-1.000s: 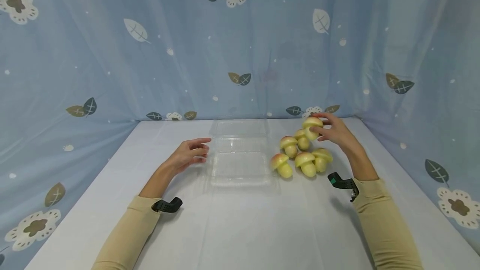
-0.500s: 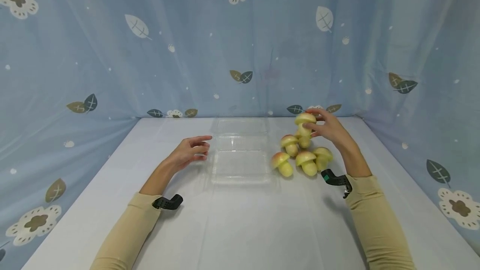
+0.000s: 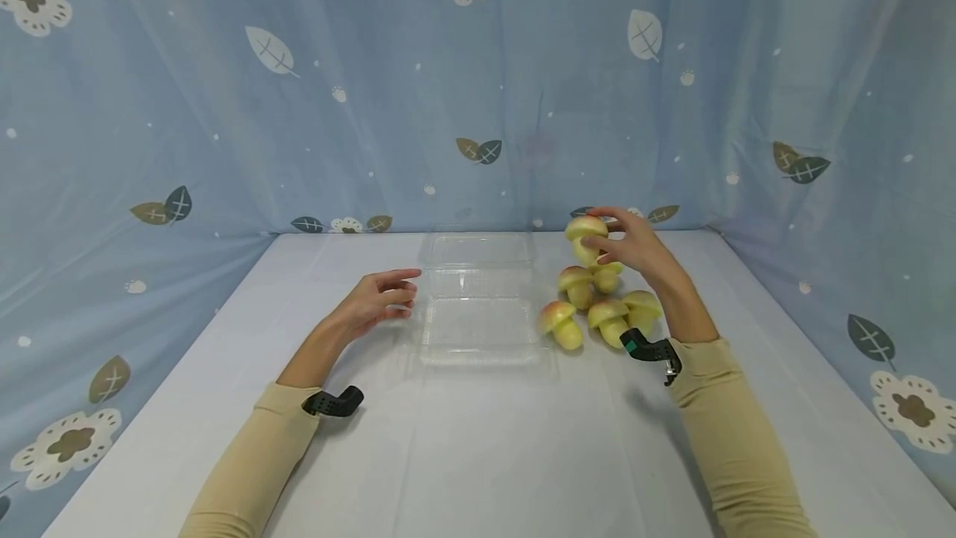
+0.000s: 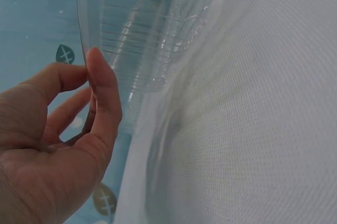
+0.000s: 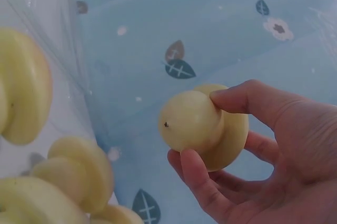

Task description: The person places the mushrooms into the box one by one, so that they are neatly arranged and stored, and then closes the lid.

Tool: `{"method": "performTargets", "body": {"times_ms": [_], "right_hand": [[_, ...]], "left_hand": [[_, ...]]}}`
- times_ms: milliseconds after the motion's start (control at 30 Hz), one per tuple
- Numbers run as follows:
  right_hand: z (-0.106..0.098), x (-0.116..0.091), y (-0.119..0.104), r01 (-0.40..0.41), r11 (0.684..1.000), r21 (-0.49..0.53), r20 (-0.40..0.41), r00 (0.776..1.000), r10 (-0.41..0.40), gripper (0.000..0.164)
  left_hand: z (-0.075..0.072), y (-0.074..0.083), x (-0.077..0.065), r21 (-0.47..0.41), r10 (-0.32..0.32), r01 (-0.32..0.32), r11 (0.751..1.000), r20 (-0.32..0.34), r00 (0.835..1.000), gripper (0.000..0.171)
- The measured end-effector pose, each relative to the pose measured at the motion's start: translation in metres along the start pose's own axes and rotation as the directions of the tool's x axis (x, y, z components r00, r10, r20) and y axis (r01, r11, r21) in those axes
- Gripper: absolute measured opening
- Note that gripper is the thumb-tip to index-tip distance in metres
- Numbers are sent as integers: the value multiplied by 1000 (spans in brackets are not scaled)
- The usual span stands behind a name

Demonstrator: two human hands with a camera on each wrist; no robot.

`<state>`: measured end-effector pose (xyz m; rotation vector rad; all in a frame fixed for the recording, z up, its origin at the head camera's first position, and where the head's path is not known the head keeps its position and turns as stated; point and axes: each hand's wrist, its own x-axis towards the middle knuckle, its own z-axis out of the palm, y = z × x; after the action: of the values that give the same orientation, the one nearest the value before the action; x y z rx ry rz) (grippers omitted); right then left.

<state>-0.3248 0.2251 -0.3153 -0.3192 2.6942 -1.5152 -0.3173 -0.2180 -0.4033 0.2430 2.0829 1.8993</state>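
One mushroom, in right hand, between thumb and fingers

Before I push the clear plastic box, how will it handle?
The clear plastic box looks thin and see-through, so probably light and bendy. It sits low and broad, so should slide before tipping. Ribbed sides may stiffen it slightly.

No readable text — no labels, no numbers.
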Motion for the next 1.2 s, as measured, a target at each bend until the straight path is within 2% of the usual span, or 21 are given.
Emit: {"method": "performTargets", "body": {"times_ms": [600, 1200], "right_hand": [[21, 13, -21, -17, 999, 37, 20, 1000, 16, 62], [42, 21, -35, 23, 998, 53, 93, 995, -28, 59]], "left_hand": [[1, 1, 0, 15, -1, 1, 1000, 11, 1000, 57], [1, 2, -1, 10, 5, -5, 1000, 11, 1000, 55]]}}
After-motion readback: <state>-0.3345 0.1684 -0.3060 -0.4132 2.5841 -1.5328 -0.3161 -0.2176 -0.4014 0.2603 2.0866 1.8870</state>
